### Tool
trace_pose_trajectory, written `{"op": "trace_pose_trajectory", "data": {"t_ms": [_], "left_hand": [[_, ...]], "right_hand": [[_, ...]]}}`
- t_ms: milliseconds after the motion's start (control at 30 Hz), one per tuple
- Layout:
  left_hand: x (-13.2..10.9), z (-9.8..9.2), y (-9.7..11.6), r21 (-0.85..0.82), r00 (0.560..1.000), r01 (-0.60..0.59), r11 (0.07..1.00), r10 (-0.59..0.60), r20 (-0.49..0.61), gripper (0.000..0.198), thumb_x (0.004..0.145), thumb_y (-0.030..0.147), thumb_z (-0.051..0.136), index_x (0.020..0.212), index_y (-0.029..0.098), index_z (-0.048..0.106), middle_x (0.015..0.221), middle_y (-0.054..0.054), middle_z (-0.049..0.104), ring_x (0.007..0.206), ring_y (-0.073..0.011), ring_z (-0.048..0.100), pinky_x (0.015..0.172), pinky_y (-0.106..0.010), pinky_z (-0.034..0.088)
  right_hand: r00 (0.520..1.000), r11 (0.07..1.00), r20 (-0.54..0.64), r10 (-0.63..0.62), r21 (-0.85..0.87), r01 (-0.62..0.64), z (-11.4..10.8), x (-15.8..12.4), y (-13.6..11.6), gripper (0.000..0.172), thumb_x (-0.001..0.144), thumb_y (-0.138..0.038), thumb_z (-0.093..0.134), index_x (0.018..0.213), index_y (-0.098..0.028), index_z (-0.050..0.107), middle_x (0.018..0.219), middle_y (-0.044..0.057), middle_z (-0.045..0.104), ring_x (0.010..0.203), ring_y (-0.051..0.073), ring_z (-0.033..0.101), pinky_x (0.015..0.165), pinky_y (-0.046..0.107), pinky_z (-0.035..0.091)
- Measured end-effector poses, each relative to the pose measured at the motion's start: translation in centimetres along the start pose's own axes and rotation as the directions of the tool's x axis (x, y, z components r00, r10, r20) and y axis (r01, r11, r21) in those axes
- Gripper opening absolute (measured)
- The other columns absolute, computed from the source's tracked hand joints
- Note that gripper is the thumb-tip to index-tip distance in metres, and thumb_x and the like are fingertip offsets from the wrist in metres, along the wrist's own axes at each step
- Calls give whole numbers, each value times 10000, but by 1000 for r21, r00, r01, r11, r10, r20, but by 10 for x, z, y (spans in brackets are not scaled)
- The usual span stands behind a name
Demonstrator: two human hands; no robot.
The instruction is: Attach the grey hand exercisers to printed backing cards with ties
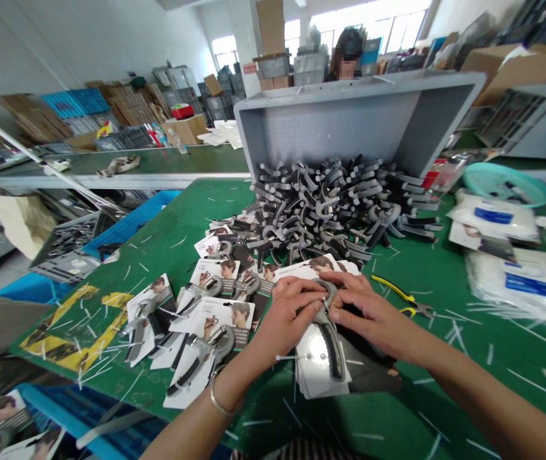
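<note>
Left hand [292, 312] and right hand [366, 312] pinch a grip trainer [332, 350], lower centre.
A slack hold could skew it across the cards [309, 370].

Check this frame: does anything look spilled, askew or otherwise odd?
The grey crate lies tipped on its side, with loose hand grips spilling from it onto the green table; it looks odd but may be deliberate. Thin white strips also litter the table, making it look untidy.
</note>
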State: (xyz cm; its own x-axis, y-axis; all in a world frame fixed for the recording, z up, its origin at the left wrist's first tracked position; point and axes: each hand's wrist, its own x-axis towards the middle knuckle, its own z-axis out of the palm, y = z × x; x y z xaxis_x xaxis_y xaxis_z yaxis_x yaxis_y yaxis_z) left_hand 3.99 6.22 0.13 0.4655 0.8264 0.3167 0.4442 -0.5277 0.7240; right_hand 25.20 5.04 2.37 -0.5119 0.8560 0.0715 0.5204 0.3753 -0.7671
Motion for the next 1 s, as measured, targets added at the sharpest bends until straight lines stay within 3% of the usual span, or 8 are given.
{"op": "trace_pose_trajectory", "data": {"t_ms": [267, 433, 500, 567, 667, 800, 900, 1000], "left_hand": [[-6, 1, 3, 27, 997, -78, 997, 77, 14, 234, 961, 223, 550, 1123, 240, 718, 1177, -64, 666, 1135, -240, 520, 999, -431, 368], [-1, -3, 4, -280, 987, 108, 954, -136, -82, 125, 929, 245, 613, 924, 198, 729, 982, -49, 715, 1010, -204, 608, 949, -365, 432], [5, -10, 7, -295, 979, 154, 943, -187, -85, 114, 915, 251, 631, 862, 185, 708, 911, -40, 711, 945, -200, 618, 904, -352, 451], [12, -18, 15, -181, 981, 152, 972, -171, -92, 118, 909, 224, 627, 820, 172, 685, 863, -38, 694, 903, -201, 606, 879, -357, 446], [15, -23, 39, 135, 998, 31, 990, -23, -57, 140, 915, 191, 587, 800, 150, 655, 865, -60, 670, 918, -227, 575, 886, -404, 425], [-2, 3, 66, 510, 973, -231, 829, 197, 120, 168, 905, 148, 520, 792, 114, 639, 869, -113, 653, 856, -271, 544, 823, -472, 430], [-24, 33, 64, 611, 969, -239, 754, 222, 105, 133, 861, 87, 525, 793, 104, 638, 843, -116, 645, 816, -268, 542, 768, -441, 446], [-42, 43, 56, 557, 966, -245, 793, 248, 72, 131, 892, 95, 523, 827, 131, 630, 841, -84, 646, 829, -242, 551, 788, -411, 455]], "right_hand": [[996, 997, -76, 56, 66, -51, 6, 9, 5, 244, 963, -405, 537, 849, -222, 651, 1457, 48, 479, 1367, 254, 370, 1133, 500, 259], [990, 998, -130, 53, 45, -48, 10, 7, 4, 214, 951, -389, 549, 846, -224, 636, 1410, 55, 522, 1329, 264, 419, 1110, 506, 305], [991, 999, -136, 21, 38, -16, 11, 4, 5, 141, 954, -343, 538, 940, -236, 628, 1423, 58, 511, 1343, 258, 415, 1120, 506, 302], [985, 999, -172, 7, 38, 0, 14, 2, 7, 168, 948, -291, 535, 1101, -255, 597, 1414, 63, 519, 1343, 247, 423, 1127, 501, 300], [964, 1000, -266, 5, 26, 2, 22, 4, 8, 321, 942, -229, 512, 1260, -266, 532, 1376, 66, 545, 1332, 236, 431, 1127, 485, 301], [941, 999, -339, -16, 24, 26, 31, 10, 7, 339, 933, -195, 484, 1256, -266, 557, 1369, 59, 557, 1326, 232, 431, 1127, 465, 293], [944, 1000, -330, -11, 23, 19, 34, 14, 5, 336, 919, -200, 494, 1235, -264, 585, 1369, 56, 566, 1317, 245, 439, 1117, 472, 300], [946, 1000, -323, -8, 20, 15, 34, 16, 4, 328, 917, -213, 502, 1230, -252, 593, 1361, 63, 571, 1298, 258, 454, 1109, 491, 305]]}}
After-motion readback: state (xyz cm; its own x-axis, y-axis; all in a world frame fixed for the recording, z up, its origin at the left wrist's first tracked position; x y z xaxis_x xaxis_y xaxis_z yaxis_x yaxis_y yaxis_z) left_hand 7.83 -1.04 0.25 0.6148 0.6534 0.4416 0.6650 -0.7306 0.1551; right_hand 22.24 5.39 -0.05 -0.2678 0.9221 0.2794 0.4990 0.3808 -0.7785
